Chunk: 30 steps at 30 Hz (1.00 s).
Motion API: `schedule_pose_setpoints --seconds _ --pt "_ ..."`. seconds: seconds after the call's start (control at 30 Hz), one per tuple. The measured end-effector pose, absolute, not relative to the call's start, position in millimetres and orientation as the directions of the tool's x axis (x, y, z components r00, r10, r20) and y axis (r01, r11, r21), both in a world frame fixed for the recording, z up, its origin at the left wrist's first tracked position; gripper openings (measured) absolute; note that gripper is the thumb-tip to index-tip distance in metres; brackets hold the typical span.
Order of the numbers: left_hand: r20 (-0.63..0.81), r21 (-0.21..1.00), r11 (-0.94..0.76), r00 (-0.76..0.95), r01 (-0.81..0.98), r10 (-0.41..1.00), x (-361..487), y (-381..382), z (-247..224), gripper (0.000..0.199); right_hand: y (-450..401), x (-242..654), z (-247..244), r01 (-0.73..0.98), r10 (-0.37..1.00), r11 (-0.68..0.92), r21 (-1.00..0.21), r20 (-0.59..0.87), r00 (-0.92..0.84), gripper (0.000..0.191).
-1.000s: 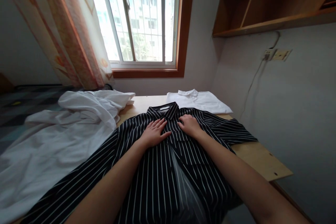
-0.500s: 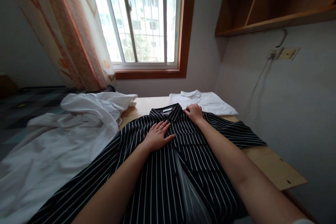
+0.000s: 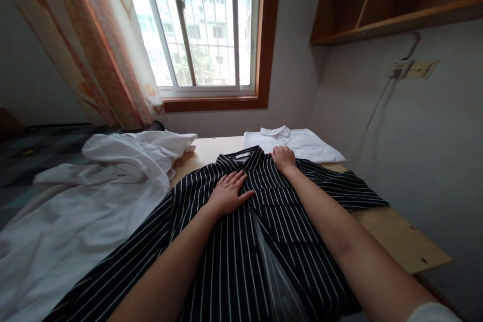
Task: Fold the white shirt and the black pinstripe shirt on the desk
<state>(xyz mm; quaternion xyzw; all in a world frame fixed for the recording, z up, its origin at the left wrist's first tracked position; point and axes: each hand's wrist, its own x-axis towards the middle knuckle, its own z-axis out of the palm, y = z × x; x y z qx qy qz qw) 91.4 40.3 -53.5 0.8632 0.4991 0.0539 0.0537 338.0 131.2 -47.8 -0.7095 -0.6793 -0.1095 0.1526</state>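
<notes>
A black shirt with white stripes (image 3: 234, 241) lies spread front side up, its collar towards the window. The front parts below the chest, and paler inner cloth shows in the gap. My left hand (image 3: 228, 193) rests flat on the chest just below the collar, fingers stretched out. At the shoulder right of the collar, my right hand (image 3: 284, 159) has its fingers curled over the shirt's edge; the fingertips are partly hidden. One sleeve reaches out to the right, and the other runs down to the lower left.
The shirt lies on a pale wooden table (image 3: 400, 239). Behind it sits a folded white shirt (image 3: 302, 145). Crumpled white cloth (image 3: 113, 201) covers the left side, beside a checked bedcover (image 3: 49, 146). A shelf (image 3: 396, 20) hangs above a wall socket (image 3: 420, 69).
The view has shifted slightly. My right hand sits a touch farther from the collar along the shoulder, while my left hand stays flat on the chest.
</notes>
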Motion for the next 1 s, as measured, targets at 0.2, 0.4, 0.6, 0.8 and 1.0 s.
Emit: schedule_pose_setpoints --seconds 0.2,0.4,0.6,0.8,1.0 --pt "0.038 0.139 -0.490 0.490 0.860 0.871 92.5 39.8 -52.0 0.079 112.8 331.1 -27.6 0.987 0.887 -0.015 -0.157 0.453 0.086 0.029" --pt "0.047 0.133 -0.484 0.483 0.865 0.875 95.2 43.9 -54.1 0.078 64.1 297.4 -28.0 0.948 0.937 0.244 -0.203 0.303 -0.176 0.034" --pt "0.082 0.155 -0.497 0.490 0.854 0.868 97.0 50.3 -58.1 0.070 32.0 261.2 -54.5 0.954 0.986 0.152 -0.259 -0.026 -0.164 0.055" --pt "0.320 0.227 -0.470 0.390 0.853 0.863 86.5 51.4 -34.0 0.041 26.1 257.6 -65.8 0.950 0.988 0.139 -0.281 0.098 -0.115 0.051" --pt "0.154 -0.017 0.055 -0.051 0.998 0.987 15.4 80.3 10.2 0.034 23.1 257.1 -70.8 0.952 0.979 0.146 -0.269 0.180 -0.099 0.050"
